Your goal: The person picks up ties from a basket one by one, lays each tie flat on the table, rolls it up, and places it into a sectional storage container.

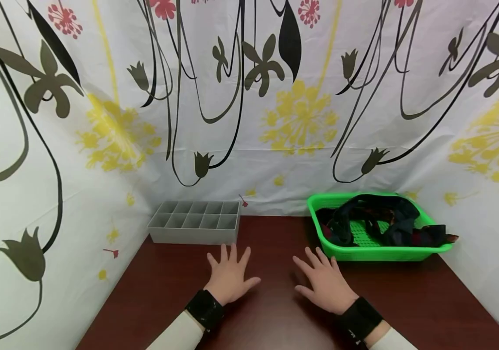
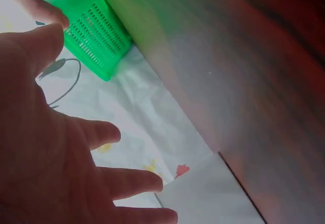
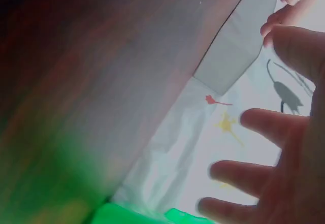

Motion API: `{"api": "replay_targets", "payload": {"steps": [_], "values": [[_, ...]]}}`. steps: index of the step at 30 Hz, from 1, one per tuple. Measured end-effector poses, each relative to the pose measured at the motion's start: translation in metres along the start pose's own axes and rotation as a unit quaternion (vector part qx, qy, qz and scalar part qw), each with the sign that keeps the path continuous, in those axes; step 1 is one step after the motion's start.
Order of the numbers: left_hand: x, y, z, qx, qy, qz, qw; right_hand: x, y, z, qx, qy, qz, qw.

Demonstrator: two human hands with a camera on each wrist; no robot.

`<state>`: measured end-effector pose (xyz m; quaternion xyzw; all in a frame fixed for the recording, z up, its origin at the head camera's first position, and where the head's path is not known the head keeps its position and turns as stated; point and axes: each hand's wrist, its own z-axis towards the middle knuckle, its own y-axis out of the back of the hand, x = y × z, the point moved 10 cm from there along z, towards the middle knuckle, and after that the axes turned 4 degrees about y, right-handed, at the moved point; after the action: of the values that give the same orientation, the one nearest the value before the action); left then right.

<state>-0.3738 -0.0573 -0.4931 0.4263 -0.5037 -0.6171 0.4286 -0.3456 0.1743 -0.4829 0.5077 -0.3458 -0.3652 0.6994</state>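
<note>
My left hand (image 1: 228, 278) is held over the dark red table with its fingers spread and nothing in it. Just beyond its fingertips stands a grey compartment box (image 1: 195, 236), whose small cells look bare. My right hand (image 1: 325, 282), fingers also spread, holds nothing and is nearest to a green plastic basket (image 1: 385, 253). Inside the basket lies a bundle of dark fabric (image 1: 373, 214), with one end hanging over the right rim. In the left wrist view the left hand's fingers (image 2: 132, 179) are straight; the right wrist view shows the right hand's fingers (image 3: 244, 170) extended too.
The dark red wooden table (image 1: 271, 311) has a glossy top. White cloth (image 1: 249, 131) printed with flowers and stems hangs behind it and along both sides. Black bands (image 1: 205, 308) are strapped round both wrists, below light sleeves.
</note>
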Motion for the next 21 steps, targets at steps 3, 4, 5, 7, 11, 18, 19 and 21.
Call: {"api": "replay_targets", "payload": {"steps": [3,4,5,7,11,18,19,21], "values": [[-0.005,0.002,0.006,-0.006,-0.004,-0.007,1.0000,0.002,0.018,0.001,-0.038,0.031,-0.010,0.999],[-0.008,0.003,0.007,-0.008,-0.007,-0.013,0.9999,0.004,0.026,0.002,-0.060,0.044,-0.017,0.997],[-0.011,0.003,0.010,-0.009,-0.010,-0.020,0.9997,0.004,0.036,0.002,-0.088,0.057,-0.024,0.994],[-0.021,0.005,0.013,-0.010,-0.019,-0.033,0.9992,0.002,0.057,0.001,-0.146,0.073,-0.038,0.986],[-0.051,0.008,0.026,-0.026,-0.048,-0.084,0.9949,-0.024,0.092,-0.004,-0.242,0.061,-0.033,0.968],[-0.114,0.009,0.060,-0.030,-0.058,-0.272,0.9602,-0.095,0.097,0.003,-0.243,-0.013,0.027,0.970],[-0.122,0.007,0.066,-0.026,-0.053,-0.304,0.9508,-0.104,0.093,0.004,-0.232,-0.025,0.037,0.972],[-0.137,0.000,0.077,-0.004,-0.030,-0.388,0.9210,-0.117,0.085,0.005,-0.208,-0.042,0.053,0.976]]}}
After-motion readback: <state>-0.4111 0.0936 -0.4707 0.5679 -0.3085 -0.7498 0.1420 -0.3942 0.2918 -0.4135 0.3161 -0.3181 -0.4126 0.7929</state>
